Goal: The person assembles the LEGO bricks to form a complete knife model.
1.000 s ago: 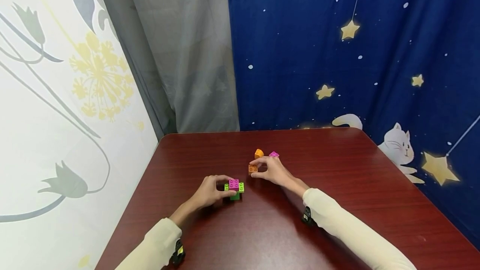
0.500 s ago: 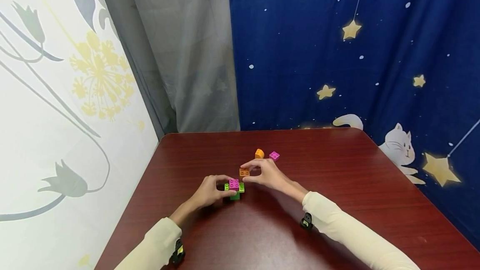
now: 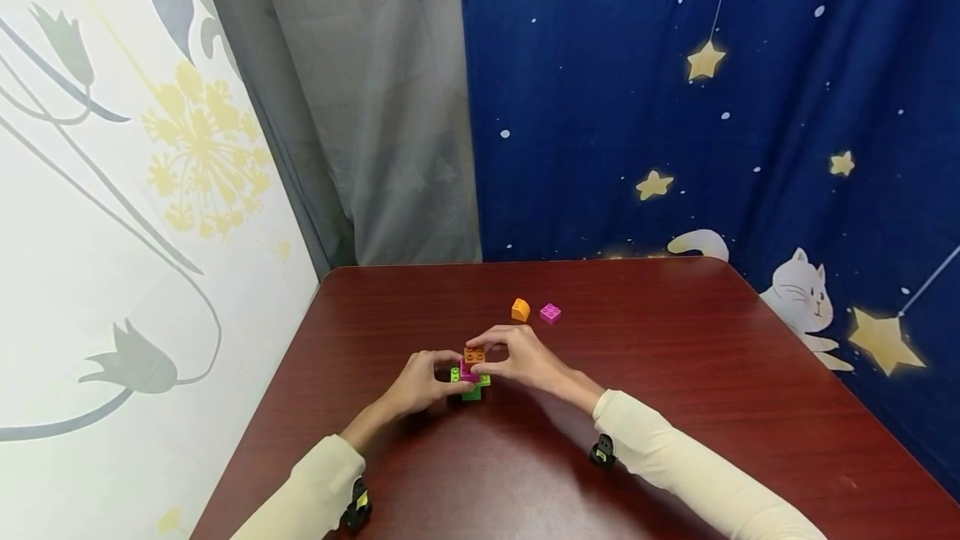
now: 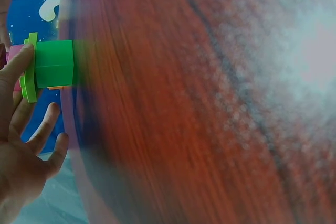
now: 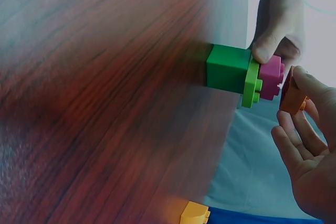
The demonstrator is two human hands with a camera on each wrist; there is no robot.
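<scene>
I'm pinching orange brick (image 5: 294,94) in right hand (image 3: 521,357), tilted just above magenta brick (image 5: 270,77); left hand (image 3: 420,383) clamping green stack (image 5: 227,67). Right wrist view showing magenta studs, head view mostly hiding them.

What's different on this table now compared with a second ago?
The right hand, its fingers already at the dark orange brick then, has carried it left and nearer the person, just above the stack's magenta top brick. Nothing was let go. The left hand still grips the stack; the curved orange brick and loose magenta brick stayed put.
</scene>
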